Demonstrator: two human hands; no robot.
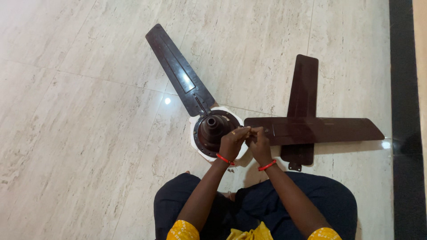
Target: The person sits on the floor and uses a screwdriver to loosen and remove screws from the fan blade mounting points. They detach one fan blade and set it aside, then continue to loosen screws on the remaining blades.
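Ceiling-fan motor hub (212,129), dark brown, lying centre frame on a white round base (194,133), shaft socket facing up. One blade (179,70) already fixed to hub, running to upper left. Second blade (320,130) laid flat, pointing right, root end butted against hub rim, presumably to line up mounting holes. Left hand (232,143) and right hand (259,143) meeting at that joint, fingertips pinched together on something small; object itself too small to identify. Red bangles on both wrists. Third blade (302,104) loose, lying beneath second blade, crossing it near vertically, bracket end toward bottom of frame, parked within reach. Floor (80,133): polished cream marble tiles, glossy reflections. Dark border strip (404,111) along right edge. Seated posture, knees in dark cloth at bottom.
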